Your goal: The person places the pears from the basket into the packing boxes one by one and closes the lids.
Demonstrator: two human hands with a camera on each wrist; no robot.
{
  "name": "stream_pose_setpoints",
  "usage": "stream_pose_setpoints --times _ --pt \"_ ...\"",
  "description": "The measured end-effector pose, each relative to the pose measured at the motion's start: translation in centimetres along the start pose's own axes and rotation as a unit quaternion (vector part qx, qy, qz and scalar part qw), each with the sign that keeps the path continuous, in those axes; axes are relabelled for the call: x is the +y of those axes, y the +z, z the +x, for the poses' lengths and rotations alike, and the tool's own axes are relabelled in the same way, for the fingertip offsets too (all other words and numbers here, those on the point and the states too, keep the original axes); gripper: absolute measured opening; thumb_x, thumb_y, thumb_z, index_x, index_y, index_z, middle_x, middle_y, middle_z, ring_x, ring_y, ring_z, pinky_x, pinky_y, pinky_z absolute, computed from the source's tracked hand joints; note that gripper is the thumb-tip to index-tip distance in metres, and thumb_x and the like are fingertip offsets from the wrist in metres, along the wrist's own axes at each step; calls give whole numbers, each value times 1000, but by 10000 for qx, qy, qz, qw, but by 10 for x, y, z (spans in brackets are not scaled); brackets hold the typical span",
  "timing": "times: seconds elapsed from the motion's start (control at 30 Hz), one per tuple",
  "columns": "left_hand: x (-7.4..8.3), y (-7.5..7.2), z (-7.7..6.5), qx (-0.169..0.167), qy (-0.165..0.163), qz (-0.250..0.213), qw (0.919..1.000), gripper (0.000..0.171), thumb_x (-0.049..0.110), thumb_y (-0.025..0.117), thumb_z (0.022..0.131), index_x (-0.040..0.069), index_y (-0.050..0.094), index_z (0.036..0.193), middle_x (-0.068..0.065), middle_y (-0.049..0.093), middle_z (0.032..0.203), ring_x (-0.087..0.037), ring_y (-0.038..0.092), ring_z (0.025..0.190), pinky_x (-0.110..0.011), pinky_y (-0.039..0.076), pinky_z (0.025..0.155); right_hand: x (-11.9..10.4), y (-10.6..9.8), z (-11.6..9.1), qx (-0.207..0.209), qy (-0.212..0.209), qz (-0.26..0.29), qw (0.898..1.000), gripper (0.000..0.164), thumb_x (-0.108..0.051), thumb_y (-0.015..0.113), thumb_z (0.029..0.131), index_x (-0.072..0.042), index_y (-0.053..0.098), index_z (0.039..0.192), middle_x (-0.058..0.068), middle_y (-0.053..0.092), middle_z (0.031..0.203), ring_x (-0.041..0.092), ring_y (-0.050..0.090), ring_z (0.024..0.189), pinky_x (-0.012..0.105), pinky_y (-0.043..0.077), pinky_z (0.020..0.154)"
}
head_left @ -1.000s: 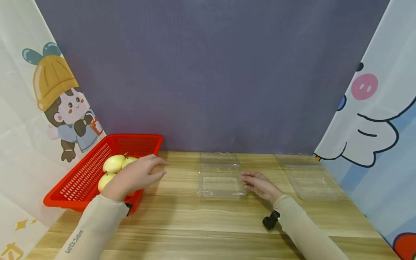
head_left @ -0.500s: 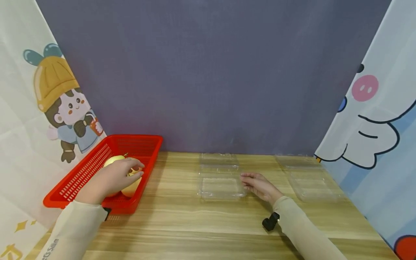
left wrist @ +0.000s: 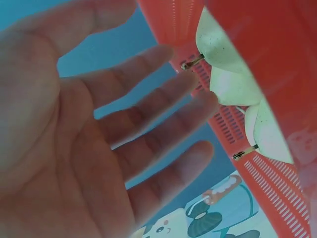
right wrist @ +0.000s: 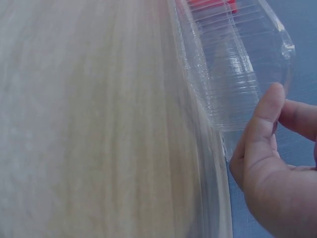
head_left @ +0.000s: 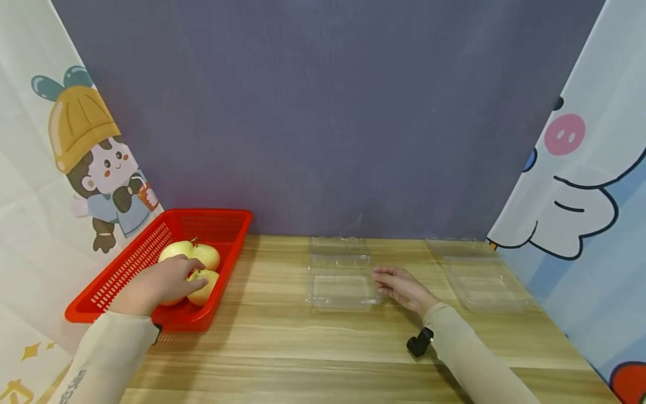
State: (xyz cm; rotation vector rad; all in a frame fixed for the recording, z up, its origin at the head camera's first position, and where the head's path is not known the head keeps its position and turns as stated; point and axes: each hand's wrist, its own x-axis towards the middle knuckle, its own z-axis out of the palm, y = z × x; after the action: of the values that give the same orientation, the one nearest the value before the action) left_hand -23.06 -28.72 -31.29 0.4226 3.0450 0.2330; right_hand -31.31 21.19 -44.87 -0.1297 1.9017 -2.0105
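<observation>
My left hand hovers over the red plastic basket, palm down above several pale yellow pears. In the left wrist view the fingers of my left hand are spread, with nothing in the palm, and pears with brown stems show past the fingertips. My right hand pinches the right rim of a clear plastic clamshell box between thumb and fingers. The box lies on the table with its lid folded back. In the right wrist view its ribbed wall reaches my thumb.
A second clear clamshell box, lid folded back, lies at the right of the wooden table. A grey-blue curtain hangs behind, and cartoon-printed sheets flank both sides. A black wrist camera sits on my right wrist.
My left hand has moved left and down from above the basket's right edge to over the pears. The right hand stays at the box's rim.
</observation>
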Motion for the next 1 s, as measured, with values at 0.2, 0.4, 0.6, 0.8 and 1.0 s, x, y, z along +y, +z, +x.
stream_pose_setpoints --times 0.2,0.4,0.6,0.8,1.0 --pt "-4 -1 5 -362 -224 -116 9990 53 37 76 86 2 66 124 -22 63 111 -38 60 99 -61 50 87 -1 -1 0 30 22 -32 10000 46 -6 49 105 15 34 142 15 53 115 13 58 89 20 53 73" --pt "-8 0 12 -578 -268 -269 9976 60 35 79 83 3 62 131 -33 55 126 -46 56 109 -65 46 90 -1 -2 -1 25 14 -40 10000 48 -7 50 105 16 33 143 16 53 115 14 58 90 21 54 73" --pt "-11 -8 19 -1148 -234 -452 9921 57 33 81 81 5 63 128 -26 58 124 -43 53 110 -63 45 93 -1 -1 -1 8 39 -18 10000 49 -8 51 105 15 33 143 15 53 114 14 58 89 21 53 72" --pt "-12 -16 26 -1477 -279 -402 9878 60 32 82 79 5 61 128 -22 61 118 -40 56 105 -62 46 90 -1 -2 -2 9 -11 -12 10000 49 -8 52 105 16 32 142 13 54 111 13 58 88 20 53 72" --pt "-8 -16 35 -1715 -573 -270 9831 62 31 81 76 11 61 130 -22 60 122 -39 55 107 -63 46 87 -1 -1 -1 64 -51 -15 10000 48 -6 51 104 17 33 142 13 55 112 12 58 89 20 54 73"
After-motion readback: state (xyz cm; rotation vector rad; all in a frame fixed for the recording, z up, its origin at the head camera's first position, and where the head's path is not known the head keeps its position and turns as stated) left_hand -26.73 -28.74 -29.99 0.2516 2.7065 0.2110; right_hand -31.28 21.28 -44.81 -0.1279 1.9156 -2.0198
